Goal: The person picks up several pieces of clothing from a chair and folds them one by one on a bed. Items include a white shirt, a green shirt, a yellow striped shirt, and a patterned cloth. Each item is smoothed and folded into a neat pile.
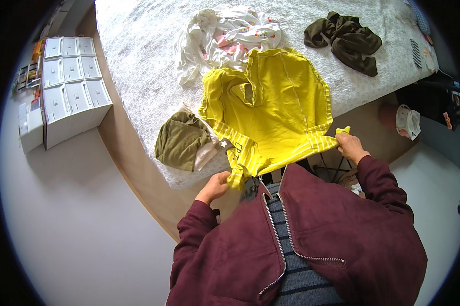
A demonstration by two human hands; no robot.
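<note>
A yellow top (pixel 291 97) with a white-striped part lies spread over the near edge of the bed (pixel 138 66). Its striped side is nearest me and hangs past that edge. My left hand (pixel 213 188) is closed on the bunched near-left corner. At the right, my right hand (pixel 351 146) pinches the other corner, with a bit of yellow cloth poking out above the fingers. The striped strip is stretched between both hands. Just left of it sits a folded olive-green garment (pixel 184 140) with pale cloth beside it.
White printed clothing (pixel 247 30) is heaped behind the yellow top. A crumpled dark brown garment (pixel 349 41) lies at the far right of the bed. White drawer units (pixel 77 92) stand on the floor at left. A bin with a white liner (pixel 407 122) is at right.
</note>
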